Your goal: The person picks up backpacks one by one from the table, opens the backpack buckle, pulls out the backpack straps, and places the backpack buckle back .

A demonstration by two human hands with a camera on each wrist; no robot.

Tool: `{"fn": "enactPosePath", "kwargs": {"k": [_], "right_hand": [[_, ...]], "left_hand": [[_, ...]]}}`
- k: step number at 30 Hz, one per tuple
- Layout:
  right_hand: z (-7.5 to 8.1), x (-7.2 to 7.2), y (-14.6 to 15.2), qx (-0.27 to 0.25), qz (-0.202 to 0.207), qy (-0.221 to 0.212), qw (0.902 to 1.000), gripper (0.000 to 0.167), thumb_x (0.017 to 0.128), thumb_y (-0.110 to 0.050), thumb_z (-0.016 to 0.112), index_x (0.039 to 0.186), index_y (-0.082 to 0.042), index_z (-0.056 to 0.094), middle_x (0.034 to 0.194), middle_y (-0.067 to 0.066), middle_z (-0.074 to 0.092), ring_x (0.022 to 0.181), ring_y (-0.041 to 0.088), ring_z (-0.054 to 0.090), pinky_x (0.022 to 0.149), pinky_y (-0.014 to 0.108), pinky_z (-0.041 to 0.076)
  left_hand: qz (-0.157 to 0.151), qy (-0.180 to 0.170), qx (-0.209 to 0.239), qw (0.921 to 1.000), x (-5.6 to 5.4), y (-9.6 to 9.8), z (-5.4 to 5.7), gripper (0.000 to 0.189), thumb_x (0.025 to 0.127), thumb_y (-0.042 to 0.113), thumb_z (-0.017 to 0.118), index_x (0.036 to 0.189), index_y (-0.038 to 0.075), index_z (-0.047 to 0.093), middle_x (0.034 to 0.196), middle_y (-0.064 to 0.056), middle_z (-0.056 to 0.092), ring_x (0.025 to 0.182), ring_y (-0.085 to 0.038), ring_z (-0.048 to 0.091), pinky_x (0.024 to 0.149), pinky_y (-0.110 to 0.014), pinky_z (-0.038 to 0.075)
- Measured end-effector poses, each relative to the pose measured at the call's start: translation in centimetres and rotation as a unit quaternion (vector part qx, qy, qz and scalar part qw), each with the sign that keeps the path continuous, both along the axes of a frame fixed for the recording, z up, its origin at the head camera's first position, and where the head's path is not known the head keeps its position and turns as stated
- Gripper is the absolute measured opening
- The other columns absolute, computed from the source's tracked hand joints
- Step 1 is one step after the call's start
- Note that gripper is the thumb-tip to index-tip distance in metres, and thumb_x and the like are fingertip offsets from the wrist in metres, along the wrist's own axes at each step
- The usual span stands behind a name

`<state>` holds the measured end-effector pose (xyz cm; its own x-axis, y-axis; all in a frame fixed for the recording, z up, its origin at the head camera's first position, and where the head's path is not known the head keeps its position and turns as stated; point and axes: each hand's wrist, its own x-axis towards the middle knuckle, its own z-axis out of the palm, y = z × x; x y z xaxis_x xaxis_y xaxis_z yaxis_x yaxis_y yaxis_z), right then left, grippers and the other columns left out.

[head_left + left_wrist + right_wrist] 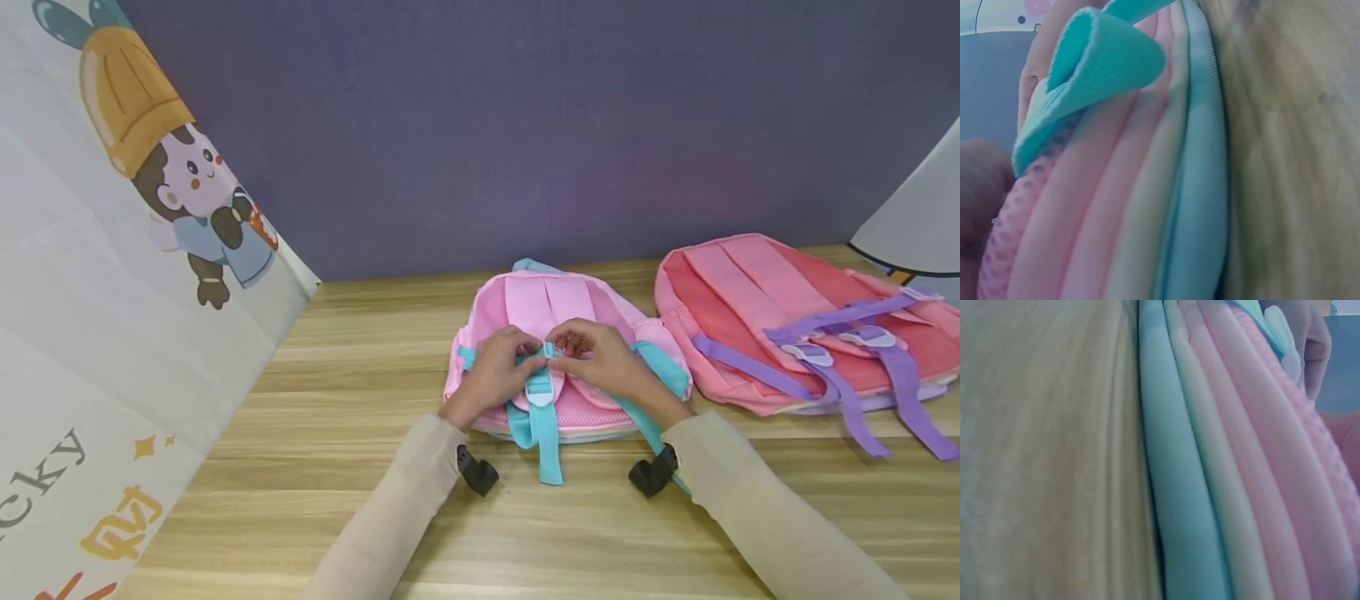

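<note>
A small pink backpack (pixel 528 300) lies with its padded shoulder straps facing up, its teal webbing hanging over the near edge. Over its middle, my left hand (pixel 495 367) pinches a teal strap (pixel 529 357) between thumb and fingers. Facing it, my right hand (pixel 606 360) pinches a small pale buckle (pixel 551 350) that sits on this strap. Just below the fingertips is a white strap adjuster (pixel 539 390) with a teal tail hanging from it. A teal strap loop (pixel 1107 59) stands out at the bag's layered side in the left wrist view.
A larger coral-pink backpack (pixel 720 333) with purple straps (pixel 847 408) lies at the right, against the first bag. Both rest on a wood-grain table (pixel 337 400). A dark panel (pixel 480 142) rises behind, and a white printed sheet (pixel 135 333) borders the left.
</note>
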<state>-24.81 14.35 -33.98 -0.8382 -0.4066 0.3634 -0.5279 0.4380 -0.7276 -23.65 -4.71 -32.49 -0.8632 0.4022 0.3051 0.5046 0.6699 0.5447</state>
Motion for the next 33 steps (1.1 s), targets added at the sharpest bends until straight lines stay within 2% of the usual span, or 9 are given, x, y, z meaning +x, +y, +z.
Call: {"fn": "enactPosePath", "kwargs": {"k": [7, 20, 27, 33], "right_hand": [[0.12, 0.09, -0.14, 0.001, -0.004, -0.004, 1.0000, 0.027, 0.082, -0.009, 0.074, 0.106, -0.005, 0.064, 0.086, 0.006, 0.059, 0.078, 0.018, 0.054, 0.072, 0.023, 0.047], [0.20, 0.18, -0.24, 0.000, -0.005, 0.010, 0.9999, 0.028, 0.080, -0.007, 0.075, 0.106, -0.004, 0.065, 0.084, 0.006, 0.060, 0.077, 0.017, 0.054, 0.071, 0.025, 0.048], [0.09, 0.04, -0.16, 0.000, -0.005, 0.015, 0.9999, 0.026, 0.081, -0.008, 0.074, 0.105, -0.004, 0.066, 0.084, 0.006, 0.060, 0.077, 0.016, 0.054, 0.071, 0.025, 0.048], [0.14, 0.11, -0.21, 0.005, -0.003, 0.010, 0.9999, 0.027, 0.081, -0.010, 0.075, 0.105, -0.005, 0.066, 0.083, 0.005, 0.060, 0.078, 0.017, 0.054, 0.072, 0.026, 0.048]], "left_hand": [[-0.003, -0.016, -0.020, 0.9997, -0.06, -0.26, 0.31, 0.023, 0.087, 0.015, 0.069, 0.107, 0.003, 0.070, 0.103, -0.009, 0.067, 0.099, -0.022, 0.060, 0.094, -0.043, 0.040], [0.007, 0.002, 0.012, 0.9999, 0.14, 0.06, 0.05, 0.022, 0.085, 0.013, 0.070, 0.104, 0.001, 0.069, 0.100, -0.010, 0.066, 0.092, -0.021, 0.061, 0.084, -0.033, 0.048], [0.008, 0.004, 0.014, 0.9999, 0.13, 0.14, -0.04, 0.023, 0.086, 0.013, 0.070, 0.105, 0.001, 0.069, 0.100, -0.010, 0.066, 0.091, -0.020, 0.060, 0.085, -0.035, 0.046], [-0.002, 0.001, -0.005, 1.0000, 0.04, -0.08, 0.02, 0.025, 0.088, 0.015, 0.068, 0.108, 0.002, 0.067, 0.103, -0.010, 0.066, 0.095, -0.021, 0.060, 0.089, -0.038, 0.045]]}}
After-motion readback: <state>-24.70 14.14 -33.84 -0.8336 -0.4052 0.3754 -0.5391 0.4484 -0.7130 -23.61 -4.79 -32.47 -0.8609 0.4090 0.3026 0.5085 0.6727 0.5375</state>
